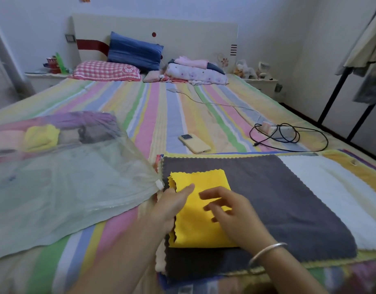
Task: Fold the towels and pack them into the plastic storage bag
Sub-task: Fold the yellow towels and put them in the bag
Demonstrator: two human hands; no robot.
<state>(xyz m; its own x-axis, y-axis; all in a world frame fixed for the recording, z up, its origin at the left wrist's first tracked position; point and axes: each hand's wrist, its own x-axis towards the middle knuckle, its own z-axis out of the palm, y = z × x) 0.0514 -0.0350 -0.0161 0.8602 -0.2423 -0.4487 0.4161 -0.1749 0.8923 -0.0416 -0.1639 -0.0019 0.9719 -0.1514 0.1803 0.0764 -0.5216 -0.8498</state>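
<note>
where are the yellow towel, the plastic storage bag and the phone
yellow towel (202,181): head view, upper half of the folded cloth
plastic storage bag (66,187): head view, clear near panel
phone (194,143): head view, middle of its back

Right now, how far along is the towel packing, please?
Done: folded towels lie inside the plastic bag. In hand: the left hand and right hand are at the folded yellow towel. Left: the grey towel, white towel and layers beneath lie flat, unpacked.
</note>
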